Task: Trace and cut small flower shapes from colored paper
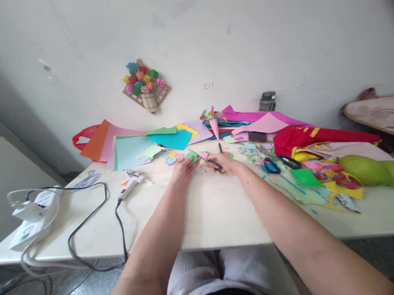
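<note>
My left hand (184, 168) is closed on a small piece of green paper (191, 157) above the middle of the table. Facing it, my right hand (222, 163) grips a pair of scissors (204, 158) by the dark handles, the blades pointing left toward the green paper. Whether the blades touch the paper I cannot tell. Small coloured paper rounds (171, 158) lie just beyond my left hand, and a black pen-like stick (220, 148) is behind my right hand.
A glue gun (132, 183) and a power strip (37, 217) with trailing cords occupy the left. Coloured paper sheets (130, 149) and a pink paper cone (214, 127) line the back. At right are blue-handled scissors (272, 165), paper scraps (306, 194) and red cloth (303, 138).
</note>
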The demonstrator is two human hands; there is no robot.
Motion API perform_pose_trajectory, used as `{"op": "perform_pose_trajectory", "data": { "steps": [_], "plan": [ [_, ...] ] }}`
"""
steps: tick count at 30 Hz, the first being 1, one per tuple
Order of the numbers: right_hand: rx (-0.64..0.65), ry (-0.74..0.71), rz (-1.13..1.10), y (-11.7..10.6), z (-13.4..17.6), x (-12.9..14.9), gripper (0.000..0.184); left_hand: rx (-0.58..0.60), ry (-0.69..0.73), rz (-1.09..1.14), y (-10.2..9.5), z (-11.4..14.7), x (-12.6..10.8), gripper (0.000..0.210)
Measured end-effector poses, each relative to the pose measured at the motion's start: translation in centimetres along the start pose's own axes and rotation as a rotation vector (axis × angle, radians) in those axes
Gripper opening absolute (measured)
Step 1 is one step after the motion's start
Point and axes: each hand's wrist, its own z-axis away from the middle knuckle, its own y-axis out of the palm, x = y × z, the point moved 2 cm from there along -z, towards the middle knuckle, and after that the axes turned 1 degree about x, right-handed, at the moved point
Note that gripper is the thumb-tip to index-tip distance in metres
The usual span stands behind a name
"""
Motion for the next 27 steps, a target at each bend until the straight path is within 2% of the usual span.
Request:
{"op": "perform_pose_trajectory", "data": {
  "steps": [6, 15, 27],
  "plan": [
    [0.003, -0.013, -0.001, -0.05, -0.09, -0.10, 0.027, 0.006, -0.050, -0.077, 0.15, 0.20, -0.07, 0.016],
    [0.006, 0.003, -0.059, -0.17, -0.39, -0.36, 0.026, -0.008, -0.044, -0.096, 0.48, 0.65, -0.51, 0.023],
    [0.013, 0.018, -0.094, -0.04, -0.30, -0.28, 0.028, -0.020, -0.019, -0.080, 0.21, 0.30, -0.28, 0.018]
  ]
}}
